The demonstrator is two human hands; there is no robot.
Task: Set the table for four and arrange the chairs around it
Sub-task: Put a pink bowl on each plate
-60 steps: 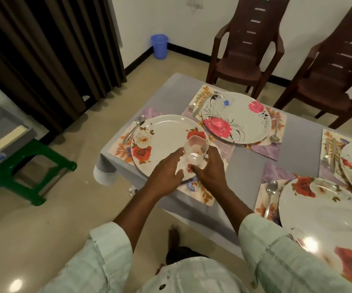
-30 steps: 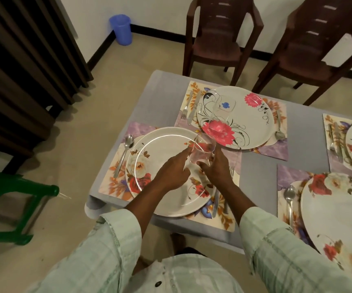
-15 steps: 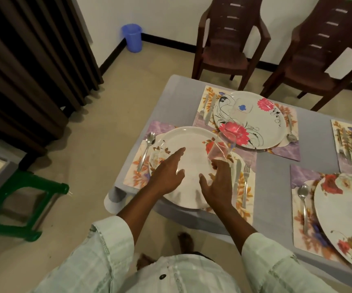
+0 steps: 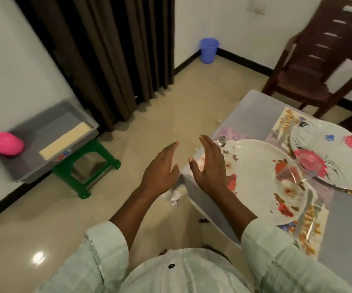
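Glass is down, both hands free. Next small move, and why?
Probably step toward the brown chair and draw it up to the table. Left hand and right hand are open and hold nothing, and the chair stands back by the wall.

At the frame's right, two plates lie on the surface; a chair stands upper right, a stool at left.
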